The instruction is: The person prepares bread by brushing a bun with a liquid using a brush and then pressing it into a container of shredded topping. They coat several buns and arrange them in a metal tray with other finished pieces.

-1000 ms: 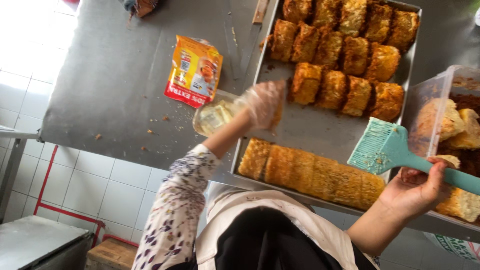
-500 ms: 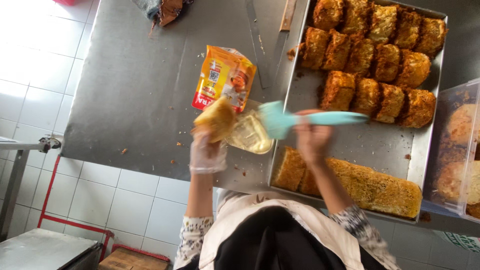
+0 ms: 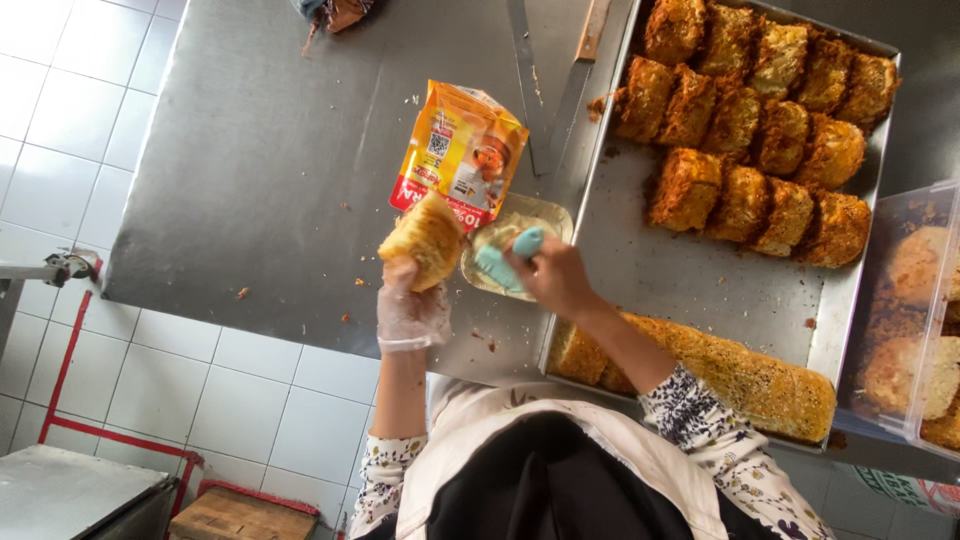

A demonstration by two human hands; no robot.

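Note:
My left hand (image 3: pixel 410 305), in a thin clear glove, holds a golden piece of bread roll (image 3: pixel 425 238) upright above the steel table. Just to its right, my bare right hand (image 3: pixel 555 280) grips a teal silicone brush (image 3: pixel 505 258). The brush head is down in a small shallow bowl (image 3: pixel 545 215) of pale spread. An orange snack packet (image 3: pixel 460 150) lies right behind the bowl. The bowl sits against the left edge of a large metal tray (image 3: pixel 700 290).
The tray holds several crumb-coated roll pieces (image 3: pixel 760 120) at the back and a long uncut roll (image 3: pixel 740 375) along the near edge. A clear plastic box (image 3: pixel 910 310) of pieces stands on the right. A knife (image 3: pixel 580 70) lies on the steel table (image 3: pixel 260 180).
My left hand carried a bread piece from the tray to the table's near edge. My right hand swung the brush from the far right across into the bowl.

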